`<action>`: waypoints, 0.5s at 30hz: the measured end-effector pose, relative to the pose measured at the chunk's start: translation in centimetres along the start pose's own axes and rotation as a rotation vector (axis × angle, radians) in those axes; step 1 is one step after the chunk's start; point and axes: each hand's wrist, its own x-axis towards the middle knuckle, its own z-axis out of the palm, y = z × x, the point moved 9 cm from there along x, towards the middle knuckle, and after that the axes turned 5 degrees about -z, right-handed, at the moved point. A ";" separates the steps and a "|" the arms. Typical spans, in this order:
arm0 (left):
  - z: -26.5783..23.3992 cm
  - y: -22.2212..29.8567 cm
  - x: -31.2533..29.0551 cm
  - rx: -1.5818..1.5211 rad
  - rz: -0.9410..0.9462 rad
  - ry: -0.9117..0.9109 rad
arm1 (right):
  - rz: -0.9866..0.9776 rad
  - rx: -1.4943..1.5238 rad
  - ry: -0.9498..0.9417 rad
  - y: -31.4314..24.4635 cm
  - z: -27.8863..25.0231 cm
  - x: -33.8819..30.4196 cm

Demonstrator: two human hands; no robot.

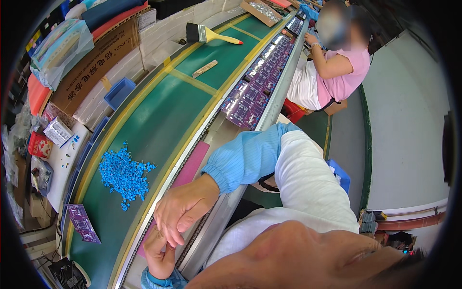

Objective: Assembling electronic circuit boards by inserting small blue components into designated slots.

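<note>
My right hand [185, 204], in a blue sleeve cover, reaches in from the right with its fingers bent down. Its fingertips meet the fingers of my left hand [159, 253], which comes up from the lower edge. Both hands are closed against each other, and whatever is between the fingers is hidden. They are over the near rail of a green work line, above a long pink strip [194, 163]. To their left on the green surface lies a loose pile of small blue electronic components [124, 176] with thin leads. A purple circuit board [83, 223] rests farther left.
Purple circuit boards [255, 89] line the rail ahead. A brush [211, 35] and a short flat strip [205, 69] lie on the green surface. Blue bins [120, 93] and a cardboard box [98, 65] stand along the far side. A co-worker [339, 72] sits beside the line.
</note>
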 end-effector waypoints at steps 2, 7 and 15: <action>0.1 -0.2 0.0 -0.033 -0.010 -0.020 | 0.015 0.002 0.003 -0.2 0.1 -0.1; 0.0 -0.8 -0.3 -0.152 -0.046 -0.083 | 0.033 0.031 0.000 -0.1 0.3 -0.3; 0.6 -2.5 -1.3 -0.546 -0.237 -0.150 | 0.005 -0.073 -0.032 -0.3 0.7 0.0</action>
